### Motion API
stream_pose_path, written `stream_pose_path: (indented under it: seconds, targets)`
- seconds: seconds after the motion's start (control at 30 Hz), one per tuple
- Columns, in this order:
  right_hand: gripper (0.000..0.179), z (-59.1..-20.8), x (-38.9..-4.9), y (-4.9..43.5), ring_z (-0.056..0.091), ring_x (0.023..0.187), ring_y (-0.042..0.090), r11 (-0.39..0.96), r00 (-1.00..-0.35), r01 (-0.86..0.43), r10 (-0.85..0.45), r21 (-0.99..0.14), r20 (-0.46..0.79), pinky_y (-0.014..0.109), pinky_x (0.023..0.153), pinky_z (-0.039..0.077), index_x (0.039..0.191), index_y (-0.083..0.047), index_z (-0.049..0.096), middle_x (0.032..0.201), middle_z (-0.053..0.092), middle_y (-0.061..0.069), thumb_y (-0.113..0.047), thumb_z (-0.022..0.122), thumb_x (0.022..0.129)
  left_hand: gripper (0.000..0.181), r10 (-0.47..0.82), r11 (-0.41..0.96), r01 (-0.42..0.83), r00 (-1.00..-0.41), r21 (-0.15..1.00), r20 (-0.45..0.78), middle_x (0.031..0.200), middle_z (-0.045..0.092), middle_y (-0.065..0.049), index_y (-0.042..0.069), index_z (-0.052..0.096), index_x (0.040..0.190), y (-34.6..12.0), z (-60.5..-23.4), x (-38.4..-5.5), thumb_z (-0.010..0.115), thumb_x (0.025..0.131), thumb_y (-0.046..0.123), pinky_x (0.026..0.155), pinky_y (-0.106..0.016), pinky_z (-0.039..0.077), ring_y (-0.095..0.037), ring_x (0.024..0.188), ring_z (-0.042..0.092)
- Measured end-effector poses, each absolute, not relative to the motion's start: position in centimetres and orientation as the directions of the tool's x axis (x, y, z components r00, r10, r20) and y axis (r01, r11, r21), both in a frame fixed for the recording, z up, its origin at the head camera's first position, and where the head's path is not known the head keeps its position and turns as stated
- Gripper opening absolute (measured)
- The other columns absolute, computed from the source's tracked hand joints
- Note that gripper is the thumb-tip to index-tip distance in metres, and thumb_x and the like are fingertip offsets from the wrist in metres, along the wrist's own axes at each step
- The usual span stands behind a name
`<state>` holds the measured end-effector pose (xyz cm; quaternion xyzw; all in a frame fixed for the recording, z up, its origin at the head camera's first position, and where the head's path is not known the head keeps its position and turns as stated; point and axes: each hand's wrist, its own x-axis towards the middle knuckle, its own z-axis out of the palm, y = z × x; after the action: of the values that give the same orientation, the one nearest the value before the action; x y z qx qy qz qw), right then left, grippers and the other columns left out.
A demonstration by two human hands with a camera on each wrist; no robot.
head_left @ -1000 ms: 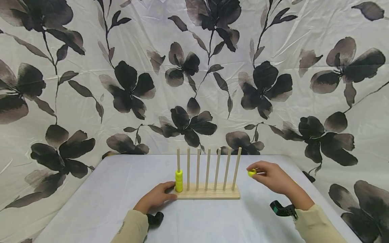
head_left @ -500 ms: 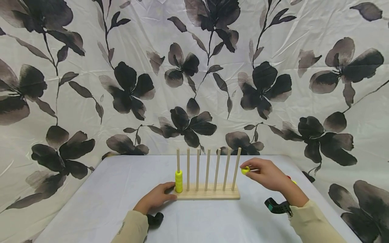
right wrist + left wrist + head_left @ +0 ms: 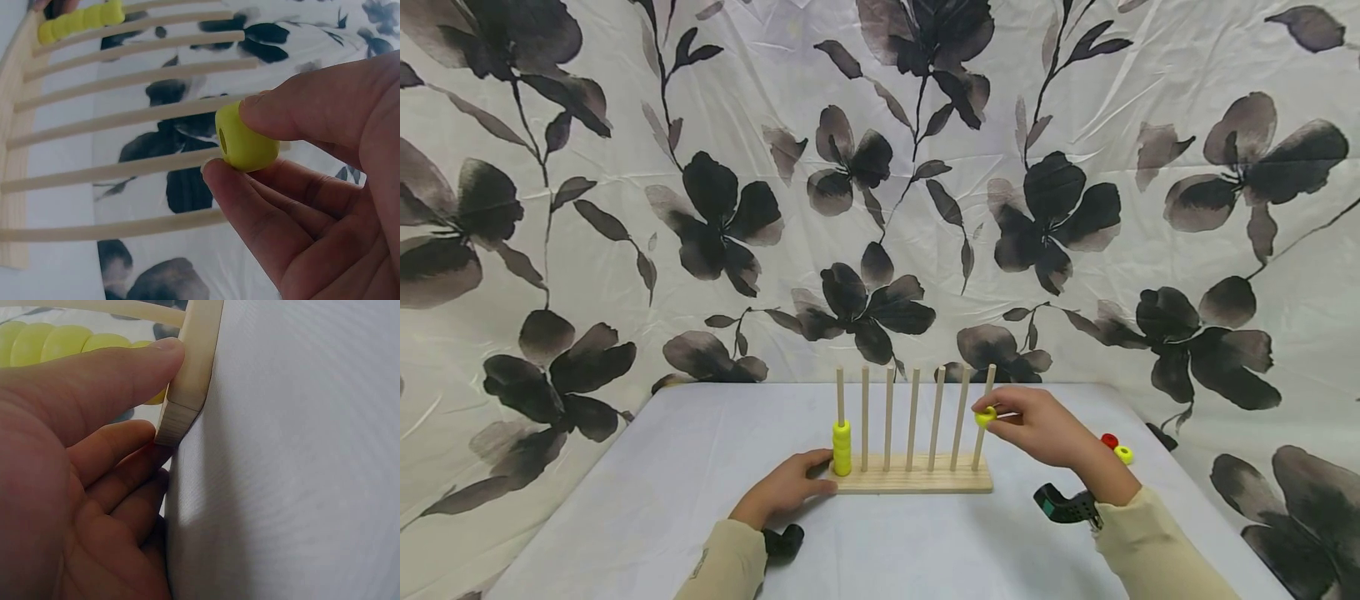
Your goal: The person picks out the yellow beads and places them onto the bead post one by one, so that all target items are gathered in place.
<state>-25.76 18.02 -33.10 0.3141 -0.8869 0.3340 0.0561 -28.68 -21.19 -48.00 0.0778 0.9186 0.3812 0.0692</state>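
A wooden peg rack [image 3: 917, 479] with a row of upright pegs stands on the table. Several yellow beads [image 3: 842, 450] are stacked on its leftmost peg. My left hand [image 3: 786, 485] holds the left end of the base, thumb on the near side; in the left wrist view the thumb [image 3: 147, 365] presses the wood and the fingertips touch its end. Between thumb and fingers, my right hand [image 3: 1037, 425] pinches one yellow bead [image 3: 250, 140] in the air at the rightmost peg, below its tip. The bead's hole shows in the right wrist view; it is not threaded on a peg.
A red bead [image 3: 1108, 440] and another yellow bead [image 3: 1123, 454] lie on the white table [image 3: 685, 442], right of my right forearm. Behind the table hangs a flower-printed cloth [image 3: 745, 108]. Black straps with devices sit on both wrists.
My right hand has moved left with the pinched yellow bead, from beside the rack to the rightmost peg. The red and yellow beads behind the forearm have come into view. My left hand stays put.
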Motion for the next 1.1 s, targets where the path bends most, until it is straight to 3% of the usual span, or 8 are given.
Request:
stream_pose_path:
  seconds: [0.5,1.1]
  targets:
    - [0.021,-31.7,-25.7,15.4,0.067,0.107,0.02,0.554,-0.77,-0.629,-0.542,-0.546,0.337,0.032,0.089,0.058,0.112,-0.018,0.068,0.115,0.066,0.0,-0.013,0.064,0.092,0.063,0.182,0.711,0.081,-0.981,0.698,-0.073,0.146,0.05,-0.011,0.016,0.055,0.138,-21.1,-47.8,-28.4,0.076,0.082,0.036,0.113,-0.06,0.03,-0.039,0.14,0.037]
    - [0.021,-30.5,-26.3,12.5,0.067,0.109,0.023,0.453,-0.687,-0.71,-0.615,-0.54,0.387,0.031,0.089,0.058,0.114,-0.015,0.068,0.116,0.066,0.004,-0.013,0.064,0.093,0.064,0.188,0.702,0.076,-0.979,0.708,-0.082,0.147,0.049,-0.01,0.016,0.054,0.139,-21.1,-47.9,-28.6,0.076,0.082,0.036,0.113,-0.061,0.03,-0.038,0.141,0.036]
